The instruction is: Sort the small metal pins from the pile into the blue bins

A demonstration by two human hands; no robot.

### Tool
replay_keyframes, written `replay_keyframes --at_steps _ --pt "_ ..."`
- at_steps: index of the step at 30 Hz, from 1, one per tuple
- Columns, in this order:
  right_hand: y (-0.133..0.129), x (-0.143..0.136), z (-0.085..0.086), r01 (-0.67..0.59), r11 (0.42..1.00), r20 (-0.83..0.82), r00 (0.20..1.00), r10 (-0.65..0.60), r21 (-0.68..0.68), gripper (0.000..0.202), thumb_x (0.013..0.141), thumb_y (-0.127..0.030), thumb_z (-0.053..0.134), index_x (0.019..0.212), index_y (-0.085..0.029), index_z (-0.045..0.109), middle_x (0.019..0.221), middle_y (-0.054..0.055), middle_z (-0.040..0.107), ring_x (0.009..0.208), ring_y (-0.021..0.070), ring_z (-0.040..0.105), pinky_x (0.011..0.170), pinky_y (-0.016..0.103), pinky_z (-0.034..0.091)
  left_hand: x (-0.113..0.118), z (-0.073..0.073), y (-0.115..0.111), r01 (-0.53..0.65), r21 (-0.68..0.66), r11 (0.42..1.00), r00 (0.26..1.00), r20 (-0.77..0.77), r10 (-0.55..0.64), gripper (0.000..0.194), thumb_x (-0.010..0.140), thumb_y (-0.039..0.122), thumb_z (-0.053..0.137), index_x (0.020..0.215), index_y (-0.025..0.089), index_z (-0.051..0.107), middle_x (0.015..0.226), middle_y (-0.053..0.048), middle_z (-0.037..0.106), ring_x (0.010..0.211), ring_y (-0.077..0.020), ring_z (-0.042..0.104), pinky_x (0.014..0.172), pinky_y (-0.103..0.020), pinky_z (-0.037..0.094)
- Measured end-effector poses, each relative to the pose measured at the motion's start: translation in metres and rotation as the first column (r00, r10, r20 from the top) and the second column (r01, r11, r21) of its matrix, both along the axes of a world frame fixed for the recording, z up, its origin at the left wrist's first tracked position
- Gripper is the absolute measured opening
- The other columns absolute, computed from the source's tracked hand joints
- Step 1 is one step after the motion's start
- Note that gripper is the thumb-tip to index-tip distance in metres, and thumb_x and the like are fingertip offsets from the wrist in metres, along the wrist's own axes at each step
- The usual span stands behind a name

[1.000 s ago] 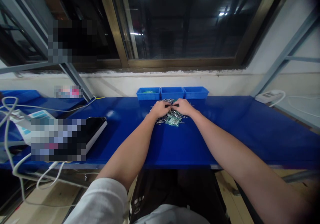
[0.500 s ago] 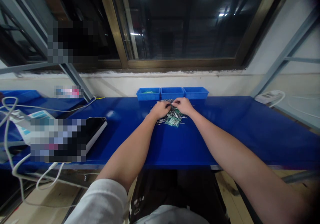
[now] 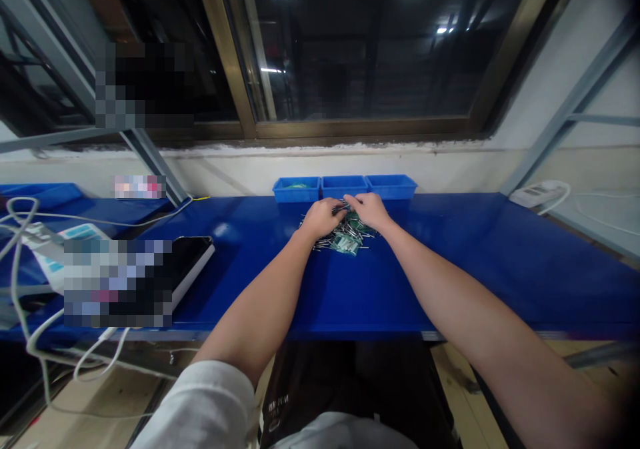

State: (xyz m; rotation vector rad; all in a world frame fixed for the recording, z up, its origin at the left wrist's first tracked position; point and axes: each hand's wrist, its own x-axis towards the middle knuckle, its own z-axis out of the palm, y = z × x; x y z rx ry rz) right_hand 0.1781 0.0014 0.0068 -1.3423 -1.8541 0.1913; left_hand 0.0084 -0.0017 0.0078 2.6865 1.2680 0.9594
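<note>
A pile of thin, silvery metal rods lies on the blue table, mixed with small green pieces. A greenish clear packet of pale pieces rests at the near side of the pile. My left hand is over the pile's left part, its fingers curled round a few thin, dark metallic pieces. From the other side my right hand meets it, thumb and fingers pinched close to those pieces. What sits between the right fingertips is too small to make out.
Three blue bins stand in a row behind the pile; the left one holds something green. At left are a black-topped device and white cables. A white power strip lies at the far right, below the metal frame.
My right hand has shifted slightly, and its fingers have moved at the left hand's fingertips. More of the dark metallic pieces shows in my left hand. The pile looks much the same.
</note>
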Motion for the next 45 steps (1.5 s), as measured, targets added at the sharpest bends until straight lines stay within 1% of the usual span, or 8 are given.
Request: replay_keyframes --at_steps 7,15,23,29,32,35,39,45 --pt "-0.004 -0.002 0.002 0.031 1.0 -0.029 0.999 -0.031 0.001 0.061 0.083 -0.063 0.038 0.046 -0.017 0.052 0.043 0.001 0.048 0.051 0.0136 0.05 0.053 0.025 0.034 0.003 0.005 -0.006 0.024 -0.043 0.999 1.0 0.004 -0.024 0.027 0.088 0.031 0.044 0.094 0.02 0.069 0.096 -0.004 0.069 0.09 -0.0178 0.061 0.084 -0.027 0.045" --pt "0.0 -0.003 0.001 -0.217 0.975 -0.403 0.89 0.215 0.041 0.038 0.069 -0.054 0.062 0.071 -0.016 0.062 0.065 0.004 0.065 0.063 0.0163 0.06 0.063 0.028 0.046 0.0 0.007 -0.003 -0.074 -0.012 0.997 0.997 -0.038 0.073 0.03 0.089 0.031 0.042 0.09 0.02 0.07 0.092 -0.006 0.07 0.085 -0.0175 0.062 0.079 -0.026 0.044" --pt "-0.001 0.0 0.003 -0.254 0.967 -0.458 0.86 0.225 -0.002 0.035 0.067 -0.051 0.064 0.069 -0.016 0.066 0.07 0.005 0.068 0.07 0.0183 0.061 0.069 0.03 0.047 0.001 0.008 -0.004 -0.109 -0.043 0.993 0.993 -0.055 0.106 0.029 0.088 0.033 0.045 0.098 0.021 0.069 0.099 -0.006 0.069 0.094 -0.0195 0.062 0.085 -0.027 0.044" --pt "0.002 0.011 0.003 0.024 0.997 -0.31 0.951 -0.002 0.067 0.027 0.075 -0.039 0.056 0.081 -0.016 0.068 0.082 0.007 0.069 0.079 0.0202 0.059 0.077 0.033 0.046 -0.002 0.006 -0.001 -0.155 -0.034 0.987 0.986 0.053 0.157 0.038 0.09 0.038 0.042 0.117 0.017 0.058 0.115 -0.008 0.064 0.107 -0.0207 0.058 0.093 -0.029 0.042" --pt "0.004 0.021 0.002 0.221 0.97 -0.125 0.97 -0.208 0.101 0.028 0.076 -0.033 0.053 0.096 -0.018 0.068 0.094 0.008 0.069 0.097 0.026 0.052 0.088 0.04 0.039 -0.003 0.004 0.001 -0.201 -0.067 0.977 0.978 0.051 0.204 0.041 0.091 0.041 0.039 0.119 0.017 0.056 0.12 -0.008 0.062 0.111 -0.0217 0.056 0.095 -0.03 0.041" --pt "0.007 0.032 0.001 0.368 0.927 -0.004 0.93 -0.369 0.067 0.039 0.075 -0.033 0.054 0.11 -0.019 0.063 0.109 0.009 0.064 0.108 0.0332 0.042 0.091 0.049 0.034 -0.005 0.002 0.003 -0.223 -0.106 0.969 0.973 0.038 0.228 0.044 0.091 0.044 0.039 0.121 0.018 0.054 0.121 -0.009 0.06 0.111 -0.0224 0.056 0.095 -0.03 0.041" --pt "0.013 0.044 -0.001 0.436 0.9 0.083 0.897 -0.435 0.002 0.05 0.073 -0.035 0.055 0.121 -0.018 0.056 0.126 0.011 0.054 0.111 0.0361 0.038 0.09 0.052 0.033 -0.006 -0.001 0.005 -0.223 -0.149 0.963 0.973 0.035 0.23 0.046 0.09 0.044 0.039 0.126 0.017 0.049 0.121 -0.01 0.061 0.111 -0.0236 0.056 0.093 -0.032 0.043" --pt "0.024 0.053 -0.01 0.439 0.893 0.18 0.891 -0.417 -0.103 0.07 0.069 -0.043 0.06 0.132 -0.018 0.043 0.141 0.013 0.036 0.12 0.0398 0.031 0.093 0.056 0.031 -0.005 -0.002 0.002 -0.224 -0.191 0.956 0.974 -0.061 0.216 0.049 0.089 0.045 0.042 0.129 0.018 0.046 0.125 -0.011 0.058 0.113 -0.0253 0.055 0.093 -0.033 0.042"
